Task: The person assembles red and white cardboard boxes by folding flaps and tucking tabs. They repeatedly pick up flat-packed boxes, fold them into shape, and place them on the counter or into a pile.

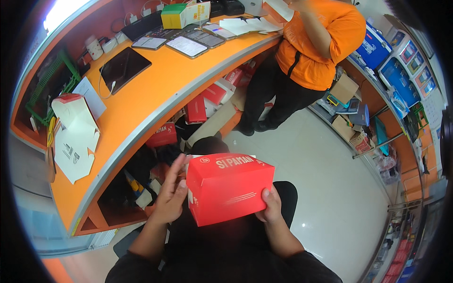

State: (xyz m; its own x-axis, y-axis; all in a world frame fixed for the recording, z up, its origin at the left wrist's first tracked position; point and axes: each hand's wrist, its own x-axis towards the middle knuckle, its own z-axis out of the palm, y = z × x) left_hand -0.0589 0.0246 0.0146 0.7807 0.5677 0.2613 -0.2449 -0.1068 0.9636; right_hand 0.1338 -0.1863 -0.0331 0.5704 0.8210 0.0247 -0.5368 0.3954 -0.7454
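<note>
A red cardboard box (231,188) with pale print is in front of me, above my lap. My right hand (270,205) grips its right lower corner, thumb on the near face and the other fingers mostly hidden underneath. Against the box's left end is my left hand (170,195), its fingers stretched out and its thumb apart from them. White inner card shows at the left end and along the back top edge. The inside of the box is hidden.
An orange counter (127,125) curves around my left, bearing a black tablet (125,69), phones and an unfolded carton (75,146). Red boxes (196,109) fill the shelf below. A person in an orange shirt (309,56) stands ahead. Cluttered shelves line the right.
</note>
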